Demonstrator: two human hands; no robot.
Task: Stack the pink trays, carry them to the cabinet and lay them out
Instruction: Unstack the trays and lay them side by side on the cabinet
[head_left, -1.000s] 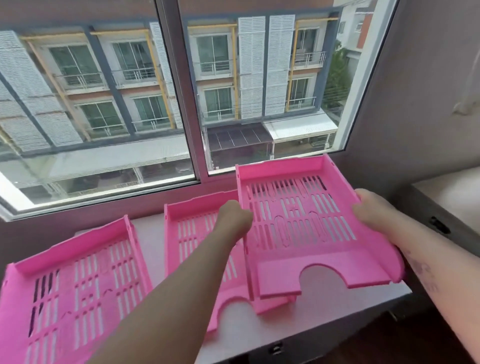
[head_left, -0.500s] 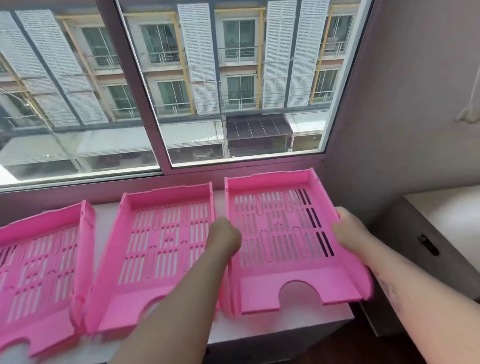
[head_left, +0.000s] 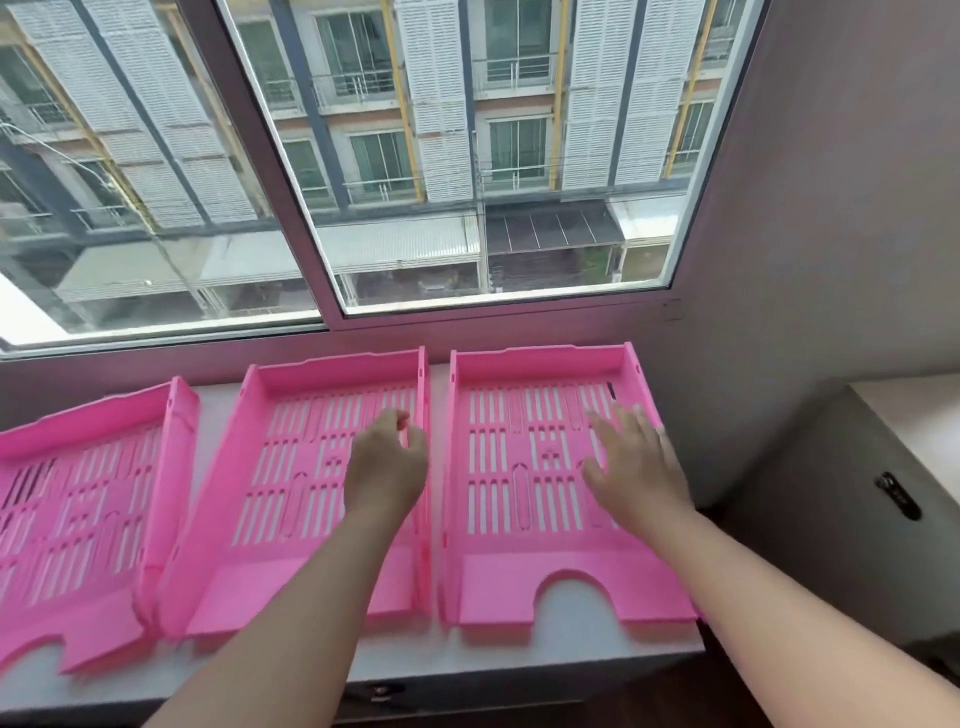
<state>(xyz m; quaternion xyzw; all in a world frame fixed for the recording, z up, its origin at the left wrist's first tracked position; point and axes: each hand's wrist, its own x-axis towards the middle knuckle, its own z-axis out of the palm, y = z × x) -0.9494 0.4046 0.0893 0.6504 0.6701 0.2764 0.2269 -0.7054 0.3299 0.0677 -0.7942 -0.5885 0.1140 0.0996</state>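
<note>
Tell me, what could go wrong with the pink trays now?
The right tray lies with its front corner at the edge of the white cabinet top, so a bump from the right hand above it might push it off. The left tray seems to lean on the middle tray, so it could slide. The left hand over the gap might nudge either tray beside it crooked.

Both bare forearms are extended forward, left hand (head_left: 387, 470) loosely curled with thumb and fingers apart, right hand (head_left: 636, 467) held flat, palm down, fingers spread.
</note>
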